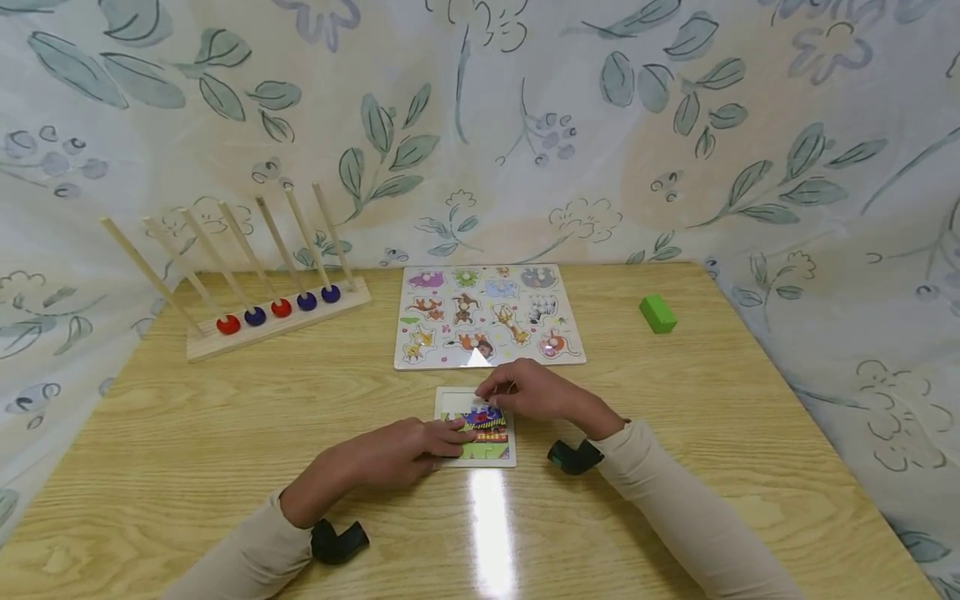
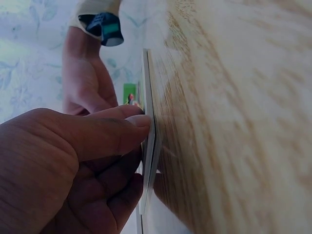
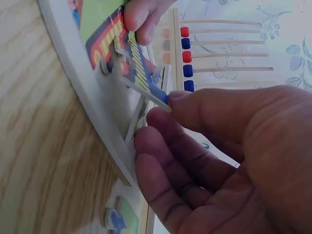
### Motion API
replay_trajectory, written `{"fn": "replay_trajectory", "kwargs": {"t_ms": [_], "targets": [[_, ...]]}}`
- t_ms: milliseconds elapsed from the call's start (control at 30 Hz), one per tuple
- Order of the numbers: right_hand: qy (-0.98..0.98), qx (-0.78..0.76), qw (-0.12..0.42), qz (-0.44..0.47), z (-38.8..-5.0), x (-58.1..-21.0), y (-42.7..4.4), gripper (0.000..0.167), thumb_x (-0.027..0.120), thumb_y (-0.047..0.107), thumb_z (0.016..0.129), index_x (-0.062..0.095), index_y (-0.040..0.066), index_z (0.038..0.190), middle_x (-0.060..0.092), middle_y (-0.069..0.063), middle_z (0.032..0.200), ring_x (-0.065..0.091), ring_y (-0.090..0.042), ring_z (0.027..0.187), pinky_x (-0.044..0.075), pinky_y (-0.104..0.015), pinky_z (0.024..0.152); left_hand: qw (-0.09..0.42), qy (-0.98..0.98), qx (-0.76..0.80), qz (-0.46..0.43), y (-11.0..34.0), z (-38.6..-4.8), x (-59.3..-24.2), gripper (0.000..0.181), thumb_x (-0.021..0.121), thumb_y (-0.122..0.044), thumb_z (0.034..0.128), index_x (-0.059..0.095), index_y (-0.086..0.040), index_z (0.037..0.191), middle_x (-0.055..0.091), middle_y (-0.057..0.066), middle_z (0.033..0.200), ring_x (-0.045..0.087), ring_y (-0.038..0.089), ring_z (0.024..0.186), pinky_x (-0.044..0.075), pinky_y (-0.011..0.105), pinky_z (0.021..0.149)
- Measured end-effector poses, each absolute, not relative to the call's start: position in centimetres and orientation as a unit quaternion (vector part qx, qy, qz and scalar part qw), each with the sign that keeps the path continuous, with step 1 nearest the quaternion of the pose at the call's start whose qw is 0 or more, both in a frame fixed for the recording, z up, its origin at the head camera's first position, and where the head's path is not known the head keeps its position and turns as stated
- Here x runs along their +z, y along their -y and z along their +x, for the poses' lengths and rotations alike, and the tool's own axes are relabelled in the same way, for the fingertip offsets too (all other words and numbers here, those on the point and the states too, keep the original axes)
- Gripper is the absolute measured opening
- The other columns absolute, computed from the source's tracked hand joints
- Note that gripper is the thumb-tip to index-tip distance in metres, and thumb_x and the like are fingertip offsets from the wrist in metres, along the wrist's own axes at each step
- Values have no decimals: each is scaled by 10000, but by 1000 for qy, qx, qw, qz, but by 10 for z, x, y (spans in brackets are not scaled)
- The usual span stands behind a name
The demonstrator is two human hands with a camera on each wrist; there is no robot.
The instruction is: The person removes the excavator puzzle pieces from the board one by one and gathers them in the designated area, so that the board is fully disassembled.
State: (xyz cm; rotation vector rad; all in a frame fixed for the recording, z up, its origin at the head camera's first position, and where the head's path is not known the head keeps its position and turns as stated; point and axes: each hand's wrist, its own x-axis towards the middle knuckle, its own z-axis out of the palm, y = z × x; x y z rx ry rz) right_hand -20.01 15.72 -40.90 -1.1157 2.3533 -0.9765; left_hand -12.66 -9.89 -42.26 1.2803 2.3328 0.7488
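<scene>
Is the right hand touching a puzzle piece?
Touching. The right wrist view shows it: the right hand has its thumb right against the edge of a tilted puzzle piece.

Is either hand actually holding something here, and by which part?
The right hand pinches a puzzle piece by one end, tilted over the small puzzle board; the left hand rests on that board.

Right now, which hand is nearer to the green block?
The right. The right hand sits short of the green block and left of it; the left hand is farther left and closer to the camera.
</scene>
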Motion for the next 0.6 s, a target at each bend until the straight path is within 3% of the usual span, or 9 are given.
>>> {"fn": "replay_trajectory", "kwargs": {"t_ms": [233,600], "targets": [[-831,-351,202,-381,-201,-409,-161,201,620,12,939,702,18,1123,680,-68,1104,638,-189,1003,517,-281,847,174,-828,256,467,98,-127,-424,358,512,1,989,582,-15,1340,464,29,1463,383,239,1364,357,408,1077],[-830,-345,211,-383,-200,-407,-161,224,622,-13,929,682,8,1144,649,-81,1114,611,-180,977,507,-273,837,181,-834,254,456,98,-127,-426,355,517,-26,994,590,-39,1341,455,-3,1469,365,203,1373,345,392,1087]]}}
